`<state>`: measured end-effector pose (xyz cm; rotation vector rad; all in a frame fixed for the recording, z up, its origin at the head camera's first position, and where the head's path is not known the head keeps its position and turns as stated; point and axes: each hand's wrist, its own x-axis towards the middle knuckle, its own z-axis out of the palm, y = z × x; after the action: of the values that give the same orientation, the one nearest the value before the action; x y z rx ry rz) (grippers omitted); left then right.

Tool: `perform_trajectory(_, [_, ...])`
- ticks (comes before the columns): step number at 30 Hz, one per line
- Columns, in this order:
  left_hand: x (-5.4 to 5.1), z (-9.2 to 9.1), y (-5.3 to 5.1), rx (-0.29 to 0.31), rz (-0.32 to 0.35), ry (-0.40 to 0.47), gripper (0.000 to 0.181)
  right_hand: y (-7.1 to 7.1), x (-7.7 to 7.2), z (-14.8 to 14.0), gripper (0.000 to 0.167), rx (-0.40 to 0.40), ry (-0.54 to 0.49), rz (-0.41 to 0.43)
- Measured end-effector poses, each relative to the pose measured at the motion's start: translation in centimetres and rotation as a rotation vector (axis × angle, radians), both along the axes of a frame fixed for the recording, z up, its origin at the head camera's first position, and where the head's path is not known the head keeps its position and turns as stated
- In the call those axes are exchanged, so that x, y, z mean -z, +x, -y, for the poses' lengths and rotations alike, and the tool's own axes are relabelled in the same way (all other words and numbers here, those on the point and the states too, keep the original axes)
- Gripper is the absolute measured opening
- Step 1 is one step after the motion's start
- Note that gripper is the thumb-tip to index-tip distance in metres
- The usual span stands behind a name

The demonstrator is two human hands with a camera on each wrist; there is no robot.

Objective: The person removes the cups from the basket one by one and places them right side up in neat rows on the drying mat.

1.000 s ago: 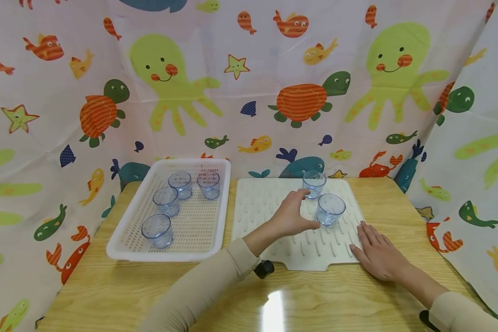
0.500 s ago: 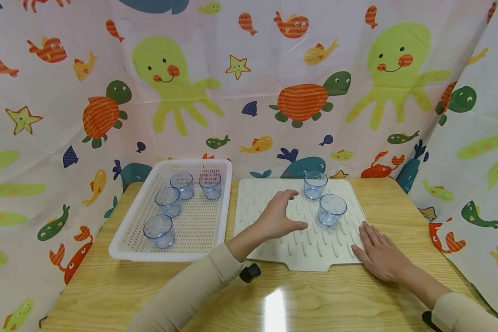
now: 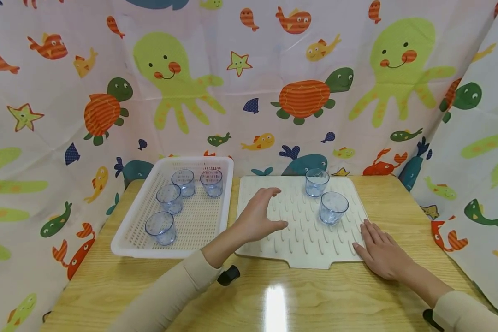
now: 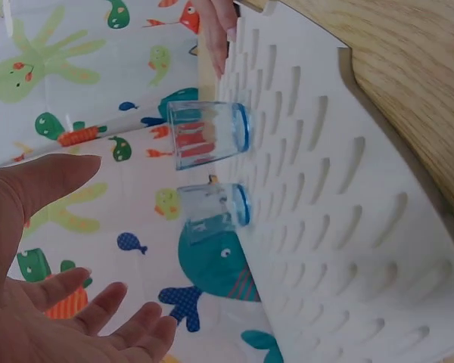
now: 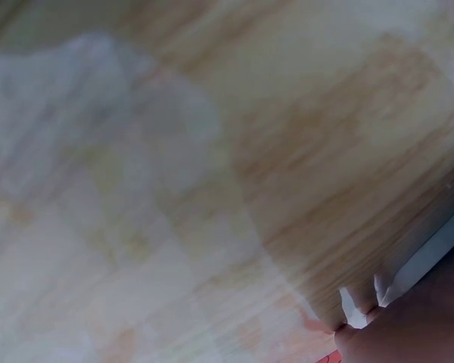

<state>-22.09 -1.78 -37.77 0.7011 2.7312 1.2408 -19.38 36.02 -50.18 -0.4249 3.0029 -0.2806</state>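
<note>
Over the left part of the white ridged board (image 3: 290, 249), the left hand (image 3: 258, 216) is spread with thumb and fingers apart, holding nothing. Two clear bluish glasses stand on the board's right half: a rear glass (image 3: 317, 182) and a nearer glass (image 3: 333, 208). In the left wrist view, the left hand (image 4: 68, 265) is apart from both glasses (image 4: 208, 134). The right hand (image 3: 383, 252) rests flat at the board's right edge, fingers extended. Only part of the right hand (image 5: 416, 333) shows in the right wrist view, in a corner.
A white perforated basket (image 3: 120, 242) on the left holds several similar glasses (image 3: 161, 228). Both basket and board are on a wooden table (image 3: 307, 299). A curtain (image 3: 249, 41) printed with sea animals hangs behind and at the sides.
The left hand has moved left, away from the two glasses on the board, and stays spread. Both glasses stand where they were. The right hand has stayed at the board's edge.
</note>
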Motion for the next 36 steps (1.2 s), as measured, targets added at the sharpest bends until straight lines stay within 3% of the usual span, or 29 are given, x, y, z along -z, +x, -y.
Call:
perform_trajectory(15, [-1.0, 4.9, 1.3, -0.012, -0.111, -0.044, 0.077, 0.1, 0.4, 0.0, 0.084, 0.004, -0.028, 0.015])
perform_trajectory(29, [-1.4, 9.5, 1.9, -0.106, -0.182, -0.035, 0.079, -0.2, 0.4, -0.5, 0.084, 0.008, -0.021, 0.011])
perform_trajectory(36, [-1.6, 12.0, 1.6, -0.161, -0.196, -0.089, 0.079, -0.4, 0.6, -0.3, 0.084, 0.004, -0.032, 0.003])
